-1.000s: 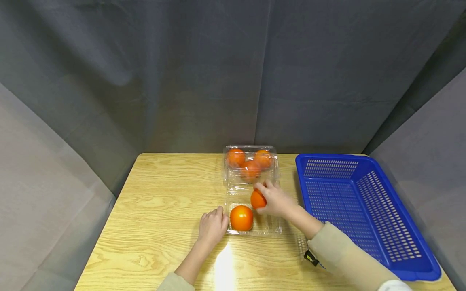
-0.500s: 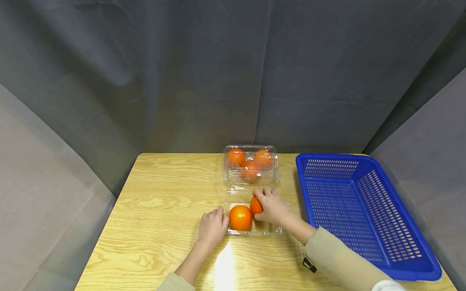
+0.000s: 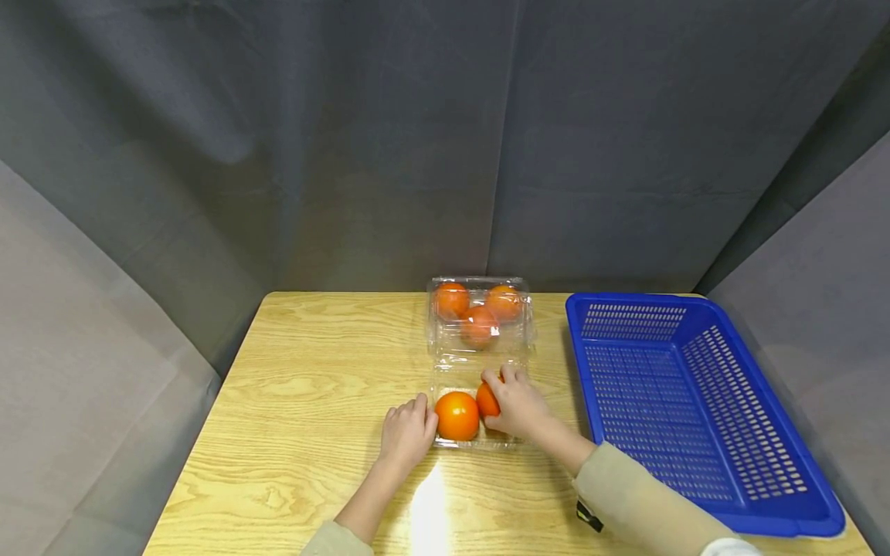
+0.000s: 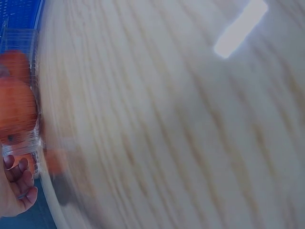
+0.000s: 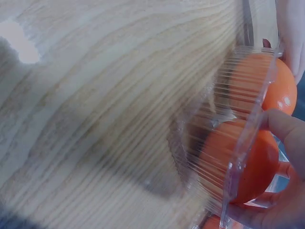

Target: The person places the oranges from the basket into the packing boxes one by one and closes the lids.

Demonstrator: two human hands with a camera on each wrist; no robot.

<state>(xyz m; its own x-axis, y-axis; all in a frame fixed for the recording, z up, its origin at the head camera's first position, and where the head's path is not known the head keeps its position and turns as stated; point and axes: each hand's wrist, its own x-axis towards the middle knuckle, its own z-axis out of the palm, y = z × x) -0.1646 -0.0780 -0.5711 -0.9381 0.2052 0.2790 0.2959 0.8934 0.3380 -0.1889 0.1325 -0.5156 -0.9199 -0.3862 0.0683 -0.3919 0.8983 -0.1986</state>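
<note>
A clear plastic clamshell container point(image 3: 445, 378) lies opened out on the table. In its near half sit two oranges. My right hand point(image 3: 518, 405) grips the right orange point(image 3: 486, 399) from above and the right, fingers curled round it. The left orange point(image 3: 456, 417) stands close beside it. In the right wrist view, both oranges show behind the ribbed container wall point(image 5: 205, 157). My left hand point(image 3: 406, 432) holds the container's left edge, with curled fingers point(image 4: 25, 183) showing in the left wrist view. Three more oranges point(image 3: 480, 327) show through clear plastic at the far end.
At the right of the wood-grain table point(image 3: 313, 371) stands a blue perforated plastic basket point(image 3: 660, 394), close beside my right forearm. A dark grey curtain point(image 3: 382, 154) hangs behind the table. A small black tag point(image 3: 589, 516) lies below the right sleeve.
My right hand has come nearer and lower with the orange, setting it beside the left orange. That left orange has shifted slightly left. My left hand has stayed at the container's edge.
</note>
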